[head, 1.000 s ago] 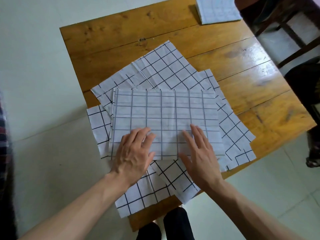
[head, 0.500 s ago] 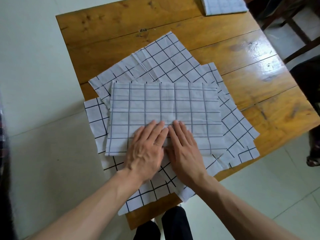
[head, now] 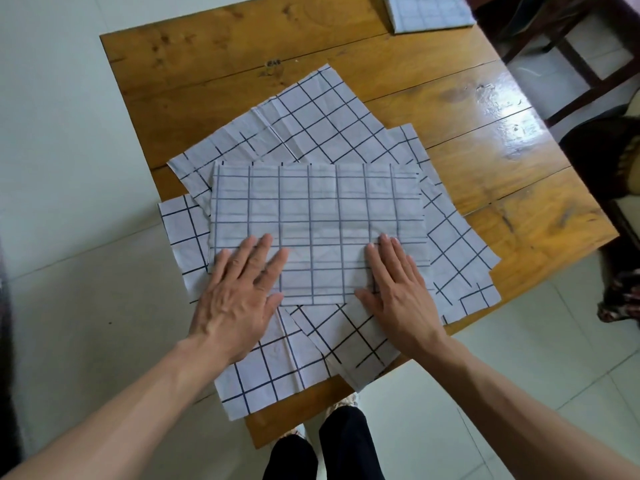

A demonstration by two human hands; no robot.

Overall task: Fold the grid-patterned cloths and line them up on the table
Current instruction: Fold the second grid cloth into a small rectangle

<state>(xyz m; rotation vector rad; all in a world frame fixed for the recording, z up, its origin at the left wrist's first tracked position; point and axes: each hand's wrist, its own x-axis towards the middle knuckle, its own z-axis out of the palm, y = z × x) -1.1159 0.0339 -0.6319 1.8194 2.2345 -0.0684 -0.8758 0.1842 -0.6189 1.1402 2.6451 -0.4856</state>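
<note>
A half-folded white cloth with dark grid lines (head: 318, 216) lies on top of several unfolded grid cloths (head: 311, 123) spread over the wooden table (head: 225, 53). My left hand (head: 239, 296) lies flat, fingers spread, on the folded cloth's near left corner. My right hand (head: 398, 289) lies flat on its near right part. Neither hand grips anything. A small, fully folded grid cloth (head: 429, 10) sits at the table's far right corner, partly cut off by the frame edge.
Loose cloth corners (head: 256, 386) hang over the table's near edge. A dark wooden chair (head: 568, 57) stands to the right of the table. The floor (head: 52, 133) is pale tile. My legs and feet (head: 325, 452) show below the table edge.
My hands were pressed together at the middle of the folded cloth's near edge half a second ago; they have slid apart, left hand leftward and right hand rightward, flat on the cloth.
</note>
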